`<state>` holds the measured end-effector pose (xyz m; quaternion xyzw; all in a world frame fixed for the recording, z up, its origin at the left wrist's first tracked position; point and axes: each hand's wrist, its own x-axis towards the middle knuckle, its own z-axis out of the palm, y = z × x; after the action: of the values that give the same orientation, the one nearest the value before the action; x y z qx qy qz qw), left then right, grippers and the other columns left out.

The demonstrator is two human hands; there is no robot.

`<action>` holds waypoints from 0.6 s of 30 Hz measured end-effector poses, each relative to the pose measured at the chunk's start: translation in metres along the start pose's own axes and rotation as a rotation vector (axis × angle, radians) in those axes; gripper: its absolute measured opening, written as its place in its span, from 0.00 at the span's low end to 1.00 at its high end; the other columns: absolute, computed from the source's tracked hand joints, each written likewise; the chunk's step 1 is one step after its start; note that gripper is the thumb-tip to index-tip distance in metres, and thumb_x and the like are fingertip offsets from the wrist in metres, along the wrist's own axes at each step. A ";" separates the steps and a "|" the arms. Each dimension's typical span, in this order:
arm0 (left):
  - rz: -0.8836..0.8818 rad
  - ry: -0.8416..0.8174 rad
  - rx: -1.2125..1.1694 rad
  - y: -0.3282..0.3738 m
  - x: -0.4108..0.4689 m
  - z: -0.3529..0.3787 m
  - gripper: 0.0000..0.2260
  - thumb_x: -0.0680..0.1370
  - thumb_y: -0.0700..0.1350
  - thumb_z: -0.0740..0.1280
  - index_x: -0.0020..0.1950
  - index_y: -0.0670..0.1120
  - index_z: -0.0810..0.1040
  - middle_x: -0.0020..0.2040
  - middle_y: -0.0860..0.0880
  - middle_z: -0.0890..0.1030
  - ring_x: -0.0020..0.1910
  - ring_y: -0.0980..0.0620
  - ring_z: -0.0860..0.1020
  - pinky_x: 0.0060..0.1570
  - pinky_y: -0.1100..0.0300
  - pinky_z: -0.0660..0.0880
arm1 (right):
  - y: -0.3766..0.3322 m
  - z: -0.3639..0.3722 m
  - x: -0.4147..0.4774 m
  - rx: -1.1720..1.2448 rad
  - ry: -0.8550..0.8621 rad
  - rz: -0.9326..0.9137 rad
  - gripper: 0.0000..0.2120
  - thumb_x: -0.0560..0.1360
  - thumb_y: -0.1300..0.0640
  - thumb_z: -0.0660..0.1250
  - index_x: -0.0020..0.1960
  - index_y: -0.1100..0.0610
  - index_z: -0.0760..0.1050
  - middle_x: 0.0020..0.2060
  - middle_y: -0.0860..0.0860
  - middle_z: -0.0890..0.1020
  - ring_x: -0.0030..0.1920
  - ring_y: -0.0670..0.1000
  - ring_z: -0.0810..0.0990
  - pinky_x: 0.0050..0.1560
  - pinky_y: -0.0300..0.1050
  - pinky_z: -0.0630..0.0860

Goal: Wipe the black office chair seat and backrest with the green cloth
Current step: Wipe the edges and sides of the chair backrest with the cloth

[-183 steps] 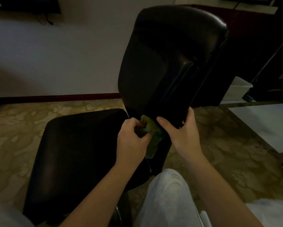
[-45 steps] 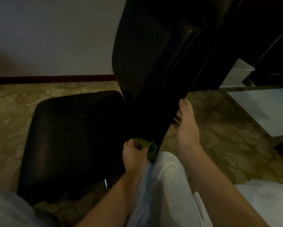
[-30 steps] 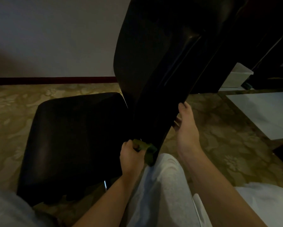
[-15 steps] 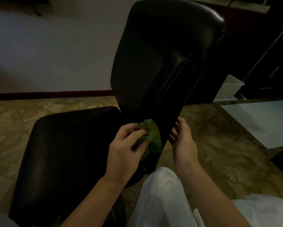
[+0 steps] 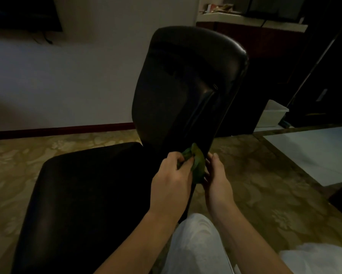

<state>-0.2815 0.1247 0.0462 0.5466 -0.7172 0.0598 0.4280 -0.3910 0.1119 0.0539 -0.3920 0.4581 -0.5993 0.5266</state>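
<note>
Item, as I see it from my station: green cloth (image 5: 195, 165), soft, crumpled into a wad, at centre frame, pressed on the lower edge of the backrest (image 5: 186, 91).

My left hand (image 5: 173, 182) pinches the cloth between thumb and fingers; my right hand (image 5: 217, 180) sits just beside it, fingers loosely curled, touching the cloth's right side.

Backrest: black, smooth, faintly glossy, rounded top, long axis rising from the hands toward upper centre. I judge the next stroke runs up that axis; the left hand is better placed.

Seat (image 5: 91, 194): black, padded, matte, flat, lower left of frame, left of both hands.

Floor (image 5: 265, 184): patterned, beige.
</note>
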 end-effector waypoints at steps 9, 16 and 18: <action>0.107 0.173 -0.022 0.019 0.050 -0.042 0.11 0.80 0.43 0.67 0.61 0.42 0.81 0.54 0.46 0.76 0.46 0.55 0.78 0.45 0.65 0.78 | -0.010 0.000 0.005 0.037 0.008 0.074 0.19 0.81 0.44 0.54 0.63 0.51 0.76 0.58 0.50 0.81 0.58 0.54 0.79 0.58 0.48 0.75; 0.118 0.033 0.144 0.015 0.041 -0.031 0.07 0.80 0.45 0.67 0.55 0.45 0.82 0.49 0.48 0.76 0.40 0.54 0.75 0.34 0.61 0.78 | -0.011 -0.004 0.005 0.026 -0.018 0.060 0.21 0.82 0.44 0.51 0.65 0.52 0.75 0.58 0.49 0.81 0.58 0.52 0.79 0.58 0.46 0.75; 0.131 -0.013 0.185 0.006 0.031 -0.028 0.09 0.81 0.47 0.64 0.53 0.46 0.83 0.48 0.49 0.76 0.39 0.54 0.74 0.33 0.60 0.77 | -0.010 -0.004 0.005 0.027 -0.024 0.052 0.21 0.82 0.45 0.51 0.65 0.52 0.75 0.58 0.50 0.81 0.58 0.51 0.80 0.56 0.44 0.75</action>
<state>-0.2717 0.1202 0.0870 0.5362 -0.7456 0.1499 0.3662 -0.3980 0.1082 0.0621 -0.3797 0.4537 -0.5869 0.5528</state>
